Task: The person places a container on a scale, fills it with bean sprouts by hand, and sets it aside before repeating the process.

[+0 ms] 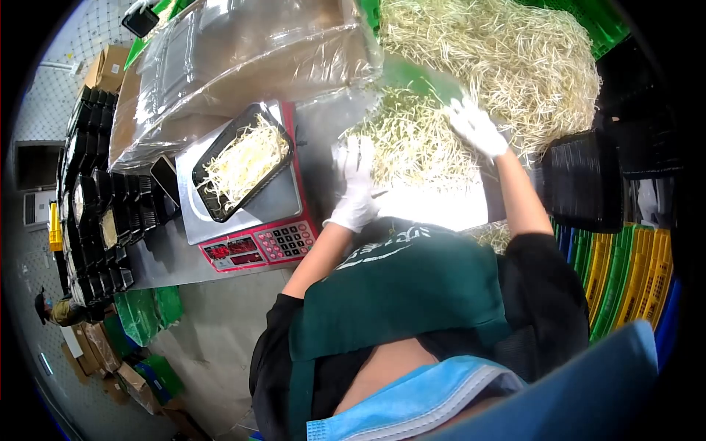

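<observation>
As the left hand (356, 184) and right hand (476, 126), fingers outstretched, flank loose sprouts (423, 145) beside the scale (285, 240), a hard sweep could spill some.

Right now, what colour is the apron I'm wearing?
The apron is dark green, clearest in the head view.

Crates (647, 272): yellow and green plastic, stacked right of the right hand (473, 126).
Box (112, 67): brown cardboard, well left of the left hand (354, 187).

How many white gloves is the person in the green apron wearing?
2: one on the left hand, left of the loose sprouts; one on the right hand, at their right edge.
</observation>
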### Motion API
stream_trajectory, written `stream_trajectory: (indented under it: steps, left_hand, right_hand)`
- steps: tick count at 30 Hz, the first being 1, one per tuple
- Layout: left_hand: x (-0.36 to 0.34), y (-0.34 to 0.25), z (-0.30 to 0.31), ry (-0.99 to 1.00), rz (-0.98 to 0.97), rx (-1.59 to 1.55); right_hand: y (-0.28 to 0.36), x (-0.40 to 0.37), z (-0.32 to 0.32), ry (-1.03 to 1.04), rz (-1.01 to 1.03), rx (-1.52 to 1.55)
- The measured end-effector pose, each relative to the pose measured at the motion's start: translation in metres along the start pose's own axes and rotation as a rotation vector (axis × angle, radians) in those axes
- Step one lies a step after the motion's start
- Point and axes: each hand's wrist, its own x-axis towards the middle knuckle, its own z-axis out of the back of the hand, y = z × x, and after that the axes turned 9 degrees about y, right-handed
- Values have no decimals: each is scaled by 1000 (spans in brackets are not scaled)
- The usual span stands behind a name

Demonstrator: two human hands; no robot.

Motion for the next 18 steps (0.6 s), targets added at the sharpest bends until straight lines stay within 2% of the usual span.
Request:
stream_trajectory:
  steps: [2, 3, 4, 6, 8, 9, 10, 12, 13, 14, 15, 16, 17, 18]
  left_hand:
    - [2, 4, -9, 55, 78, 5]
    - [12, 4, -14, 96, 117, 10]
    - [23, 3, -20, 136, 155, 14]
    - [44, 12, -39, 108, 95, 11]
    - [56, 18, -58, 63, -28, 14]
    - [62, 12, -54, 5, -33, -112]
    - [72, 9, -48, 4, -36, -110]
    - [89, 4, -31, 8, -67, -404]
    - [91, -12, -7, -58, -129, -542]
    - [91, -29, 12, -47, -24, -643]
    - [94, -34, 24, -41, -18, -662]
    - [95, -35, 33, -37, -11, -680]
    - [93, -34, 42, 54, 26, -775]
    - [92, -37, 46, 51, 20, -774]
  right_hand:
    - [10, -51, -19, 61, 202, 419]
    - [30, -70, -32, -76, 321, 474]
    - [40, -81, -48, -252, 439, 294]
    - [45, -81, -72, -389, 586, 115]
    - [61, -68, -69, -427, 538, 164]
    - [65, -59, -63, -472, 491, 217]
    - [66, -56, -50, -475, 492, 216]
    - [74, -58, -14, -379, 516, 424]
    - [81, -63, 5, -332, 550, 627]
    - [87, -67, 23, -284, 582, 828]
    - [87, -67, 39, -134, 506, 974]
    - [77, -65, 51, -72, 422, 849]
    - [79, -71, 57, -77, 474, 989]
    - [83, -79, 66, -82, 529, 1125]
